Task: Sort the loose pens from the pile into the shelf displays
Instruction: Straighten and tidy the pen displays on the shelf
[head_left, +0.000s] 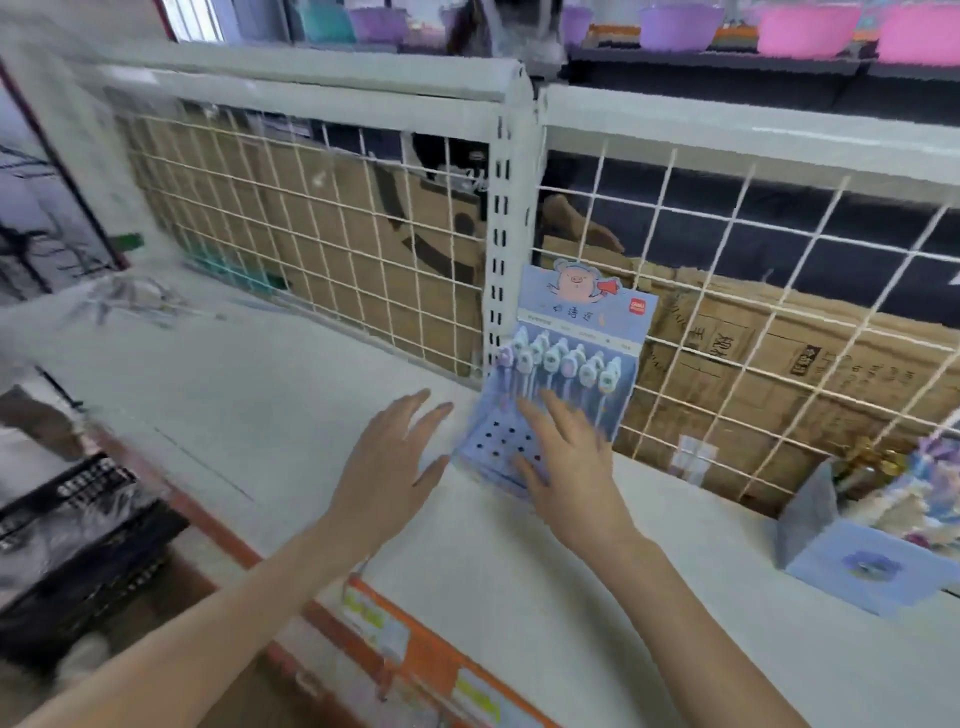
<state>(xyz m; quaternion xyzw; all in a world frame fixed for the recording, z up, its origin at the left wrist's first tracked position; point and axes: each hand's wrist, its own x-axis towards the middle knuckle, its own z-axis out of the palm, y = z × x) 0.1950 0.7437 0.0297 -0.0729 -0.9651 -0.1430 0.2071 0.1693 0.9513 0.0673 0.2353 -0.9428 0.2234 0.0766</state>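
One blue pen display stands on the white shelf at about 12 o'clock from the hands, its card back leaning against the wire grid. It holds roughly nine character-topped pens in its back rows (motion blur makes the count unsure), with about nine empty holes in front. The right hand lies over the display's base, fingers straight and spread, gripping nothing; the left hand, just beside the display at 9 o'clock, is likewise spread with nothing in it. A second blue box of mixed stationery sits at 3 o'clock, well apart. Blurred loose pens lie at 10 o'clock. Bare shelf stretches leftward; its orange-edged front lip runs at 6 o'clock.
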